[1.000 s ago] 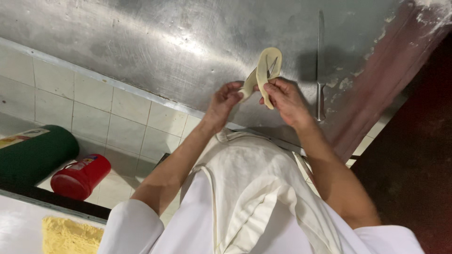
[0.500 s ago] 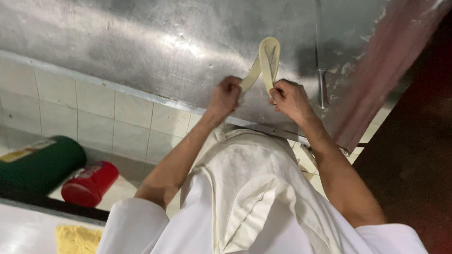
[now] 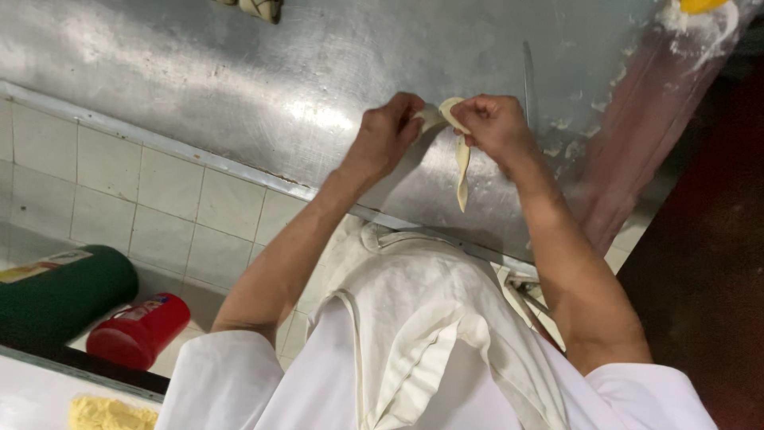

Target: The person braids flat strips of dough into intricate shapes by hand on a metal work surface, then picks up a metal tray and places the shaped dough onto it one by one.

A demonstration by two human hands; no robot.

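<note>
I pinch a pale dough strip (image 3: 460,163) between both hands over the steel counter (image 3: 239,87). My left hand (image 3: 387,134) grips its top end at nine o'clock, my right hand (image 3: 492,123) at three. The tail hangs toward six.

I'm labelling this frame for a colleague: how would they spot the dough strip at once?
Find the steel worktop. Over it the left hand and right hand pinch a pale dough strip, the only soft thing hanging down, unlike the rigid knife beside.

Both arms outstretched, left hand (image 3: 387,132) and right hand (image 3: 491,124) pinched (fingertips close).
</note>
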